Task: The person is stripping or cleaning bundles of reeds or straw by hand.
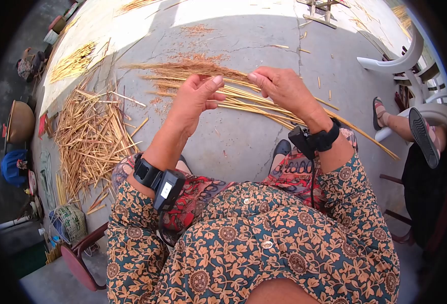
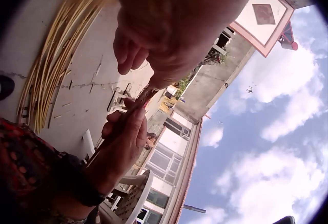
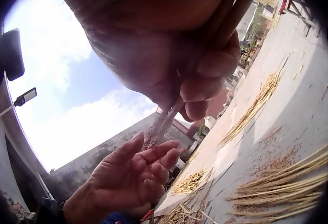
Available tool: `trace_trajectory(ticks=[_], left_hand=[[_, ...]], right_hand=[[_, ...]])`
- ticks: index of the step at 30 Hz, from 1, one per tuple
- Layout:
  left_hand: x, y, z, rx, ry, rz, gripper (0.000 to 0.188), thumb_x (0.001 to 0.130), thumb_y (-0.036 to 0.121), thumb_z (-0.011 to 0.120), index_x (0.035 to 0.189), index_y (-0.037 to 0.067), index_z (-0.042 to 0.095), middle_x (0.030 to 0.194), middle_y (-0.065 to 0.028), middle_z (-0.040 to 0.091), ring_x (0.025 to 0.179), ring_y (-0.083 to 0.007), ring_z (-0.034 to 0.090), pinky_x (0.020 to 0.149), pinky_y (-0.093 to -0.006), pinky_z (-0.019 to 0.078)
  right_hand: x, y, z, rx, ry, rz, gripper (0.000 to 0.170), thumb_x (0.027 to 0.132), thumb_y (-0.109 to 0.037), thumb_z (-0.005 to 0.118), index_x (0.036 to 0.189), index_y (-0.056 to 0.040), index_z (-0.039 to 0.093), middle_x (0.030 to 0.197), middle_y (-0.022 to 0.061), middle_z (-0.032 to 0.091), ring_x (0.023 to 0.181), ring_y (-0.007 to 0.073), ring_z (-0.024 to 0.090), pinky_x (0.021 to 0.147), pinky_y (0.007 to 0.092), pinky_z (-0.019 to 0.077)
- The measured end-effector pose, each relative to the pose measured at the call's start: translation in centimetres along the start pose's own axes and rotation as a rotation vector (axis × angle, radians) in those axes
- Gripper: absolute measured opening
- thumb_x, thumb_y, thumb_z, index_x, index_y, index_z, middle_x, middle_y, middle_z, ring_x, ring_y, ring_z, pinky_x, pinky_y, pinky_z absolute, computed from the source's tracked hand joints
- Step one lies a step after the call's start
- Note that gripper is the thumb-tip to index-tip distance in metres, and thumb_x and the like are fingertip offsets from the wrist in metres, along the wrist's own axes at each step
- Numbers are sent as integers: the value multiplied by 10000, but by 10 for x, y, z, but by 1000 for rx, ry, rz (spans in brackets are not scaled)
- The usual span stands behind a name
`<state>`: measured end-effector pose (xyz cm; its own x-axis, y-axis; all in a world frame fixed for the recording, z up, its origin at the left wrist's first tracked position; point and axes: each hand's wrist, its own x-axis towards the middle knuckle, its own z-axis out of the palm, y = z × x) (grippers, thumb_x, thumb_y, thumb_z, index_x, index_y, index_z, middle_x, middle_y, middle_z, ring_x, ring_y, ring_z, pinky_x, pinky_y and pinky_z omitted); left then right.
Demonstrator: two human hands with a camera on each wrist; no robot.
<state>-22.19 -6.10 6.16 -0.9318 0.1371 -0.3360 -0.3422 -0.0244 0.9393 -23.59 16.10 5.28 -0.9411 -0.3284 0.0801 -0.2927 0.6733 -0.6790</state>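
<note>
Both hands are raised in front of the body, above a bundle of long sorghum stalks (image 1: 264, 104) on the ground. My right hand (image 1: 286, 90) grips a few dry sorghum stalks (image 3: 241, 9), which pass through its curled fingers in the right wrist view. Their brushy tip (image 3: 163, 124) sticks out toward the other hand. Thumb and index finger of my left hand (image 1: 195, 99) pinch that tip, its other fingers loosely bent. In the left wrist view the brownish tip (image 2: 147, 94) spans the short gap between the hands.
A heap of cut stalk pieces (image 1: 94, 142) lies left on the concrete, beyond it a smaller stalk pile (image 1: 75, 63). Reddish seeds (image 1: 197, 30) are scattered ahead. A white plastic chair (image 1: 411, 61) and another person's legs (image 1: 398, 126) are at right.
</note>
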Motion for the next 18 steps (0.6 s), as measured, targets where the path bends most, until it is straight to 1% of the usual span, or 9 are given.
trace_trajectory(ticks=[1, 4, 6, 9, 10, 13, 15, 16, 18], left_hand=[[2, -1, 0, -104, 8, -2, 235, 934, 245, 587, 1055, 43, 575, 934, -57, 661, 750, -106, 615, 646, -224, 478], [7, -6, -5, -246, -2, -35, 201, 936, 213, 581, 1046, 45, 574, 981, -86, 669, 776, -122, 631, 659, -240, 498], [10, -7, -9, -246, -33, -48, 196, 938, 198, 574, 1053, 40, 570, 978, -88, 669, 771, -120, 632, 655, -237, 496], [9, -6, -10, -238, -57, -33, 183, 936, 184, 572, 1045, 36, 574, 963, -84, 671, 755, -114, 631, 649, -231, 493], [9, -5, -9, -236, -63, -24, 178, 934, 180, 572, 1039, 36, 576, 955, -82, 672, 748, -112, 630, 647, -229, 492], [7, -3, -6, -198, -75, -29, 171, 931, 177, 574, 1040, 45, 580, 934, -76, 672, 720, -107, 625, 653, -228, 489], [2, 4, -6, -29, -47, -46, 166, 931, 198, 581, 1019, 58, 594, 906, -62, 665, 699, -104, 613, 636, -226, 483], [-1, 9, -5, 55, -34, -53, 164, 931, 208, 584, 1009, 65, 602, 892, -55, 662, 689, -102, 607, 628, -224, 480], [-7, 17, -5, 227, -24, 12, 149, 920, 196, 607, 992, 66, 620, 857, -30, 645, 664, -93, 586, 609, -222, 476]], right_hand=[[0, 0, -1, 4, -20, 13, 362, 953, -409, 472, 948, -92, 647, 778, 155, 649, 728, 367, 616, 631, 434, 475], [1, -3, -3, 41, -79, 52, 368, 955, -414, 463, 960, -90, 637, 762, 149, 648, 711, 358, 617, 622, 428, 471], [1, -5, -4, 100, -117, 82, 369, 957, -415, 458, 969, -88, 629, 752, 144, 647, 702, 349, 618, 617, 423, 468], [0, -5, -3, 98, -121, 66, 353, 953, -411, 470, 1005, -99, 624, 730, 130, 645, 685, 331, 622, 610, 406, 469], [-1, -6, -2, 94, -109, 35, 345, 950, -409, 479, 1002, -102, 629, 728, 127, 646, 682, 328, 624, 610, 401, 470], [-2, -5, 2, 92, -46, -47, 324, 937, -401, 509, 990, -112, 645, 731, 118, 651, 678, 322, 627, 610, 391, 476], [-1, 0, 6, 105, 30, -86, 312, 928, -398, 531, 978, -116, 656, 743, 113, 657, 682, 321, 630, 609, 390, 482], [-1, 0, 4, 46, 50, -82, 309, 925, -398, 534, 969, -118, 660, 753, 112, 659, 688, 321, 630, 608, 394, 484], [-1, -2, -1, -68, 87, -74, 305, 920, -398, 541, 951, -122, 667, 774, 110, 665, 701, 321, 632, 607, 401, 490]])
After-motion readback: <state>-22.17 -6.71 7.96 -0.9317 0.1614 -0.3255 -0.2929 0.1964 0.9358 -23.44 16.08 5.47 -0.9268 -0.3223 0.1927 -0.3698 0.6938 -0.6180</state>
